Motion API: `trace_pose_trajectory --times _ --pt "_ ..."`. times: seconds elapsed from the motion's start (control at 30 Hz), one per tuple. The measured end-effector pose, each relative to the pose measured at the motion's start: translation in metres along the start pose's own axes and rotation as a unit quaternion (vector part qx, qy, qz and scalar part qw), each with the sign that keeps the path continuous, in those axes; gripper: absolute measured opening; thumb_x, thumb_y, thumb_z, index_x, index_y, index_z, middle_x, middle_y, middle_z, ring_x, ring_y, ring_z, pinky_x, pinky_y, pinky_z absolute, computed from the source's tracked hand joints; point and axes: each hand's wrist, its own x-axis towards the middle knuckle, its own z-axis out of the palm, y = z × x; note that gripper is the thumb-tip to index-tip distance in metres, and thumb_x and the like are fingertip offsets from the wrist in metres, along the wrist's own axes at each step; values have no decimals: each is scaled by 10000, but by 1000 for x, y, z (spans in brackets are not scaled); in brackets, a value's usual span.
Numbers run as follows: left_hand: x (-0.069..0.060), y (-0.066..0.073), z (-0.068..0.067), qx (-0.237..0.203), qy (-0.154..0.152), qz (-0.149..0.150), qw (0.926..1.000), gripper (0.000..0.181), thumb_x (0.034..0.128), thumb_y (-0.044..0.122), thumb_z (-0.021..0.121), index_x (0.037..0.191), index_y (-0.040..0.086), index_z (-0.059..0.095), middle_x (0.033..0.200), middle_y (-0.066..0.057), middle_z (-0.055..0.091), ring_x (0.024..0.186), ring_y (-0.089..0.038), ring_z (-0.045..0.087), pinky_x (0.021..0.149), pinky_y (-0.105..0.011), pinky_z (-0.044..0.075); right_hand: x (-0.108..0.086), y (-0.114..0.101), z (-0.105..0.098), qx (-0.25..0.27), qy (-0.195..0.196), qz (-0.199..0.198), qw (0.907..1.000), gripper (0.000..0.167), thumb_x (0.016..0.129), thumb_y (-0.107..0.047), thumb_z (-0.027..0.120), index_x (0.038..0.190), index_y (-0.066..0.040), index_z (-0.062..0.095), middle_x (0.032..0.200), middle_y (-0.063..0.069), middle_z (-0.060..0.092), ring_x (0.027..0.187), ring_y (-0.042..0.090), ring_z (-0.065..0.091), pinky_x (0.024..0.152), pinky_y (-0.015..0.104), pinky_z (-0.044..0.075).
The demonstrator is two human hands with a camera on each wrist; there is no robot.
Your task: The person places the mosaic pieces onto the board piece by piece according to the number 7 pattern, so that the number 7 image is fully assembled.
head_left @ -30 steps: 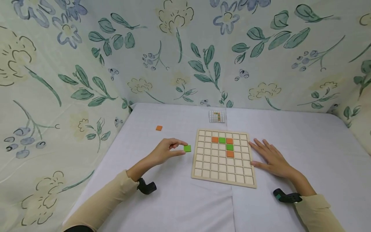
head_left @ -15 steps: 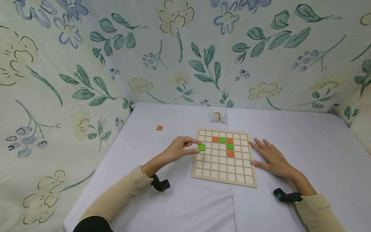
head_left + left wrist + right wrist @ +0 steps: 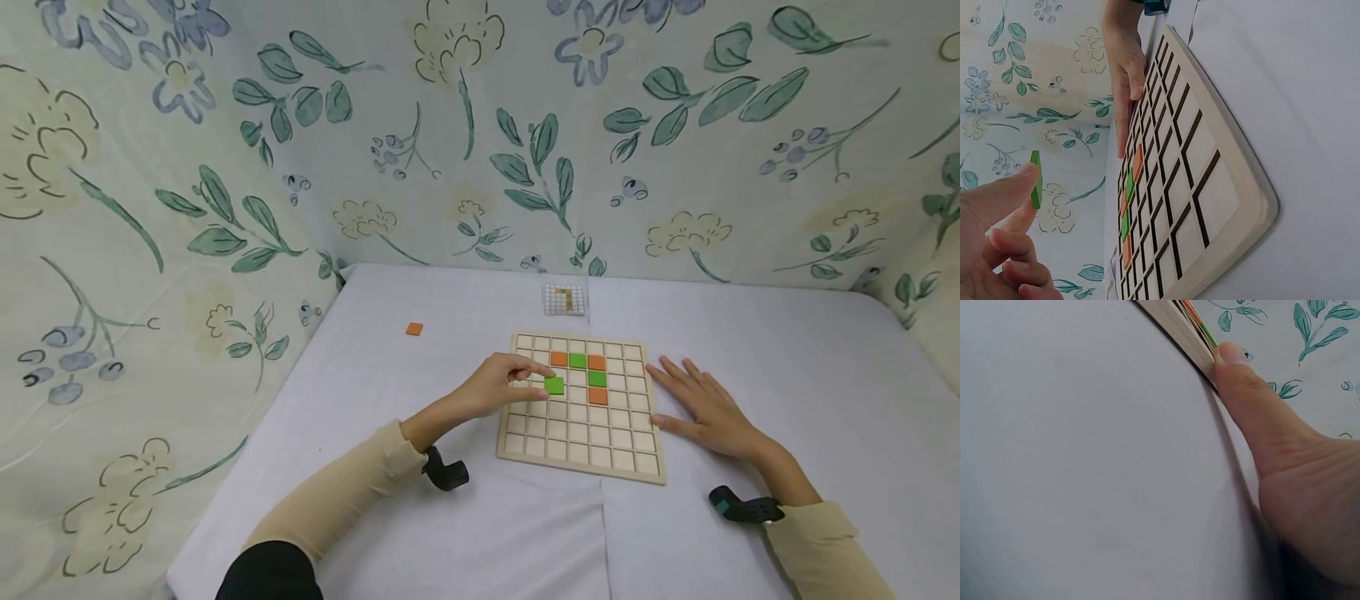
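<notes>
Between thumb and forefinger, my left hand [image 3: 498,386] pinches a green square tile [image 3: 554,386] above the left-middle part of a wooden grid board [image 3: 536,452]. The left wrist view shows the green tile [image 3: 1036,180] edge-on, raised clear of the board [image 3: 1254,206]. Orange and green tiles sit in the board's cells: a row with an orange tile [image 3: 559,359], a green tile [image 3: 577,361] and an orange tile [image 3: 596,362], then a green tile [image 3: 597,378] and an orange tile [image 3: 597,396] below its right end. My right hand [image 3: 701,411] rests with spread fingers against the board's right edge; its thumb [image 3: 1235,362] touches the rim.
A loose orange tile [image 3: 414,329] lies on the white cloth left of the board. Behind the board is a small card [image 3: 564,300] printed with a coloured grid pattern. A floral curtain [image 3: 450,167] hangs along the table's back and left.
My left hand has carried the green tile rightward, from beside the board's left edge to over its cells. The right hand has stayed at the board's right edge.
</notes>
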Motion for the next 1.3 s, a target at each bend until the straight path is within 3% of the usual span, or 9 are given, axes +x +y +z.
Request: trace_pose_trajectory --times 0.37,0.7,0.97,1.3 --pt "17 -2 28 9 -274 113 9996 300 877 159 787 1161 73 740 721 -101 354 664 -83 321 625 -226 292 0 2 1 -18 11 4 10000 806 921 -391 701 1574 -133 305 1605 241 193 1468 485 36 1124 650 -19" --pt "30 4 48 276 -361 -30 9990 311 871 197 795 1169 119 750 736 -31 349 694 -61 325 620 -203 282 0 3 2 -54 7 3 10000 809 923 -397 696 1577 -136 297 1609 234 185 1471 479 31 1127 644 -24" --pt "37 3 60 307 -515 -9 9982 320 871 202 790 1181 129 750 702 42 372 664 -50 343 612 -183 299 0 3 2 -79 32 -37 10000 808 920 -396 699 1574 -136 304 1604 244 192 1467 487 39 1123 655 -15" --pt "40 -2 68 227 -528 -90 9983 313 869 188 794 1164 93 747 657 35 337 641 -49 335 624 -185 311 0 3 1 -56 41 -75 9999 803 920 -386 702 1573 -136 307 1600 247 201 1467 488 44 1123 655 -14"
